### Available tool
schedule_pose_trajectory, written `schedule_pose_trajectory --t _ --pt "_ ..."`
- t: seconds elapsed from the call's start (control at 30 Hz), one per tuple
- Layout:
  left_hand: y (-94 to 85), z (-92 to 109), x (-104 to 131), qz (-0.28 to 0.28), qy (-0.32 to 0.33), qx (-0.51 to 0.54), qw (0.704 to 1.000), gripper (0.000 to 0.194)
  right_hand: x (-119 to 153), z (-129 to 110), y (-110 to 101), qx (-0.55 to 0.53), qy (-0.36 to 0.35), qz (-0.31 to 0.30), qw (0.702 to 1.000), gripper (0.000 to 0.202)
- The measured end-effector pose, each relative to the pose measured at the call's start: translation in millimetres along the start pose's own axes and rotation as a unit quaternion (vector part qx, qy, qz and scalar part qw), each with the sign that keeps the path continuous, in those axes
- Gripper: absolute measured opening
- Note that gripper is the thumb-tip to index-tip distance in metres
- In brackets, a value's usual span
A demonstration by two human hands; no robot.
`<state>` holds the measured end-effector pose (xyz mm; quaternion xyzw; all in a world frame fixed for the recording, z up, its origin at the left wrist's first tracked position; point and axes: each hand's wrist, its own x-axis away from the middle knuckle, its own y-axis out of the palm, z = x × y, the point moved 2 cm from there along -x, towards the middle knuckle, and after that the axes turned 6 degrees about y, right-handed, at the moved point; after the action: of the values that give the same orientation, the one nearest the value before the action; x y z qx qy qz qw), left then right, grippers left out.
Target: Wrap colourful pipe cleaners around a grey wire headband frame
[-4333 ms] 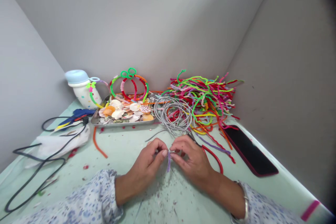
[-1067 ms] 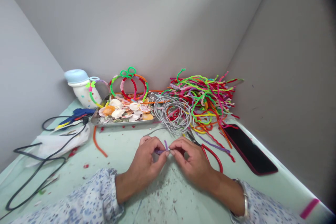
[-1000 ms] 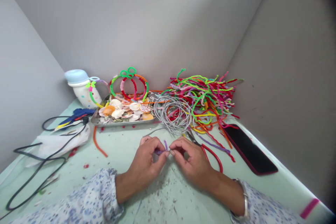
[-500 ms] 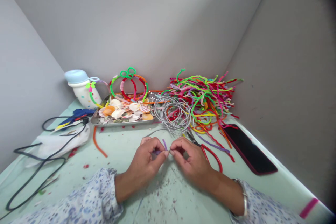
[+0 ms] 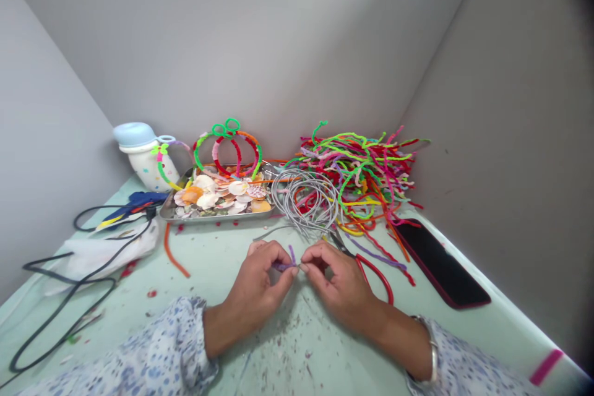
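Thumb and forefinger of my left hand (image 5: pixel 262 281) pinch a short purple pipe cleaner (image 5: pixel 292 254), one end of which sticks up between the hands. My right hand (image 5: pixel 341 284) is closed in a pinch on a thin end at the same spot, its fingertips close to the left ones; what it grips is too small to name. Red-handled scissors (image 5: pixel 383 278) lie just beyond and beside my right hand. Behind both hands is a coil of grey wire (image 5: pixel 304 201).
A metal tray (image 5: pixel 218 218) of shells stands at the back, near a white bottle (image 5: pixel 151 167) and pipe-cleaner rings (image 5: pixel 260 154). A pile of coloured pipe cleaners (image 5: pixel 362 164) lies back right, a phone (image 5: pixel 440 266) right, a black cable (image 5: pixel 46 322) left.
Both hands stay almost in place, still pinching. Slightly more of the purple pipe cleaner shows by my left fingers.
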<state>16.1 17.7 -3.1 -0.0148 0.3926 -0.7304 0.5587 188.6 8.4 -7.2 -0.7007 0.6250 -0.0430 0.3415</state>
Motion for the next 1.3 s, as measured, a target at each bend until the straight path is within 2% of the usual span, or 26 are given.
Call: schedule_pose_trajectory --t 0.23,0.43,0.63,0.77,1.3 --pt "-2.8 1 2 0.017 0.000 0.027 0.999 0.010 -2 -2 -2 -0.022 -0.013 0.026 0.999 0.017" --pt "-2.9 -1 2 0.036 0.012 0.008 0.999 0.007 -5 2 -4 -0.031 0.008 0.023 0.999 0.008" --pt "-6.7 6 2 0.076 0.072 0.001 0.994 0.014 -4 3 -3 -0.043 0.030 0.032 0.998 0.007" --pt "-7.6 9 1 0.074 0.112 -0.009 0.991 0.012 -4 3 -3 -0.045 0.038 0.030 0.998 0.007" --pt "-7.0 4 1 0.100 0.106 -0.014 0.989 0.015 -4 3 -2 -0.042 0.032 0.020 0.998 0.007"
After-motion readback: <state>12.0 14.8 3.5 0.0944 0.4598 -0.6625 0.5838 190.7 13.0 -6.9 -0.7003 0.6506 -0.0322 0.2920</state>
